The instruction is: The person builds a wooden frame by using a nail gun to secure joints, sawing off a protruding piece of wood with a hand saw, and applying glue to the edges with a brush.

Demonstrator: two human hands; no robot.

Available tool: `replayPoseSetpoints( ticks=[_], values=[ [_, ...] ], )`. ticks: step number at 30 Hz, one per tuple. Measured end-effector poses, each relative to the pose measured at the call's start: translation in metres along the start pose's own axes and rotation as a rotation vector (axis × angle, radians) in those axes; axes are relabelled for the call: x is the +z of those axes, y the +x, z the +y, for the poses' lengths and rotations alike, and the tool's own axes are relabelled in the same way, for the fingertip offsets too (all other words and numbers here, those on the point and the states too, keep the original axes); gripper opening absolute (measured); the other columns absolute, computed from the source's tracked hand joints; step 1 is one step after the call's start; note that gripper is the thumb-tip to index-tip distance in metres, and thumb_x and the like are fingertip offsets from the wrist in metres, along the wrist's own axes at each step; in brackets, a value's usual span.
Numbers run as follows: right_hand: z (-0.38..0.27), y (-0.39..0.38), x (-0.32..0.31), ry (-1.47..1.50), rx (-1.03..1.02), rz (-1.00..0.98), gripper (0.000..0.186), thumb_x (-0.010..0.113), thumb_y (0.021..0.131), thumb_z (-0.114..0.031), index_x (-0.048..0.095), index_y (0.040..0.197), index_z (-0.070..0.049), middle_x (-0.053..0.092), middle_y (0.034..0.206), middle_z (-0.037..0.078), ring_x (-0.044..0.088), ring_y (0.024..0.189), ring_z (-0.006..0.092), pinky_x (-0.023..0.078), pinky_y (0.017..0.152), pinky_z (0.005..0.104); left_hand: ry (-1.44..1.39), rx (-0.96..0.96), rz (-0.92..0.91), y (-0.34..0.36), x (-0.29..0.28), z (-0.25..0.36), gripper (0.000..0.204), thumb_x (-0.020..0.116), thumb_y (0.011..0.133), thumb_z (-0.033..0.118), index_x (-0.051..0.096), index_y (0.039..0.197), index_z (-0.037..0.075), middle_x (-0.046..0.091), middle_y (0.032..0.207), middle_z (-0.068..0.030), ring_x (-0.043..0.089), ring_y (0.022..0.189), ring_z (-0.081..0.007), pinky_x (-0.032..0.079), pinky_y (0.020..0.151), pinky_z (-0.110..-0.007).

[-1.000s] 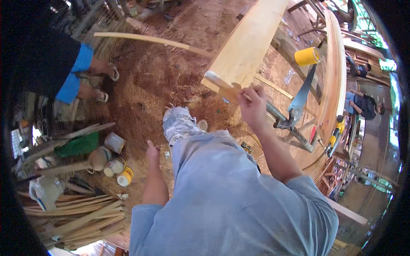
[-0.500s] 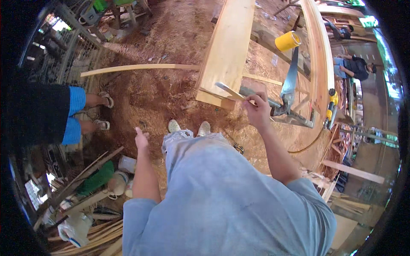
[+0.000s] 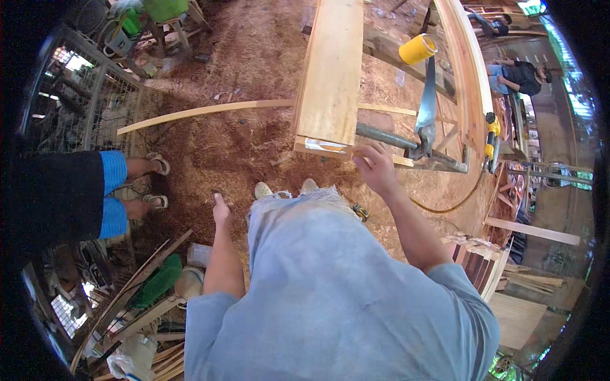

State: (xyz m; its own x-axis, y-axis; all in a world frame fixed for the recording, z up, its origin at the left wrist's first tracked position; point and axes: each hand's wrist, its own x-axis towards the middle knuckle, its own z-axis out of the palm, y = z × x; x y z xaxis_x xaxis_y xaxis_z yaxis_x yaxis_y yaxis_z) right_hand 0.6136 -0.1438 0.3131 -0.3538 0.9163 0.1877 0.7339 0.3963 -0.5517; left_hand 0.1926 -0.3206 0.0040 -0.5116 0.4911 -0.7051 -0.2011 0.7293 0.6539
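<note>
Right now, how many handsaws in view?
1: the handsaw, right of the broad plank, beyond the right hand. Others may be hidden in the clutter.

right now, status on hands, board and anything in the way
Right hand gripping flat tool at board's near end. Left hand apart from board. Possible snag: handsaw, right of board.

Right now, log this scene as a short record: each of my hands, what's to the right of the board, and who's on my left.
Left hand: apart from the board, no held thing visible
Right hand: holding a thin flat strip at the near end of the pale board; contact unclear
Right of board: handsaw, with a yellow container near its blade tip
Farther right: yellow-and-black power tool
On left: person in blue shorts
</note>
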Motion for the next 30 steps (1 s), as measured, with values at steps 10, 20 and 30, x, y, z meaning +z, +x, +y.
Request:
replayPoseSetpoints(
  ticks=[10, 20, 30],
  values=[
    [0.001, 0.012, 0.002, -0.108, -0.038, 0.086, 0.021, 0.075, 0.075, -0.004, 0.071, 0.095, -0.007, 0.069, 0.098, 0.009, 0.061, 0.096, 0.0300, 0.047, 0.086, 0.0409, -0.021, -0.150, 0.150, -0.054, -0.013, 0.023, 0.085, 0.034, 0.094, 0.071, 0.068, 0.094, -0.007, 0.068, 0.080, -0.0154, 0.061, 0.071, -0.0237, 0.046, 0.065, -0.038],
    [0.001, 0.009, 0.002, 0.280, 0.385, -0.104, 0.017, 0.070, 0.084, -0.007, 0.070, 0.101, -0.007, 0.068, 0.093, 0.008, 0.065, 0.087, 0.0228, 0.051, 0.076, 0.0336, 0.064, -0.042, 0.153, -0.053, -0.013, 0.032, 0.088, 0.034, 0.092, 0.074, 0.068, 0.098, -0.008, 0.069, 0.085, -0.0156, 0.059, 0.074, -0.0231, 0.045, 0.070, -0.037],
    [0.008, 0.015, 0.006, 0.122, 0.203, -0.127, 0.015, 0.069, 0.084, -0.007, 0.070, 0.099, -0.005, 0.066, 0.098, 0.011, 0.065, 0.089, 0.0264, 0.052, 0.078, 0.0379, 0.052, -0.098, 0.172, -0.070, -0.001, 0.037, 0.086, 0.034, 0.094, 0.070, 0.071, 0.082, -0.007, 0.068, 0.079, -0.0146, 0.059, 0.070, -0.0228, 0.045, 0.067, -0.037]
  ],
)
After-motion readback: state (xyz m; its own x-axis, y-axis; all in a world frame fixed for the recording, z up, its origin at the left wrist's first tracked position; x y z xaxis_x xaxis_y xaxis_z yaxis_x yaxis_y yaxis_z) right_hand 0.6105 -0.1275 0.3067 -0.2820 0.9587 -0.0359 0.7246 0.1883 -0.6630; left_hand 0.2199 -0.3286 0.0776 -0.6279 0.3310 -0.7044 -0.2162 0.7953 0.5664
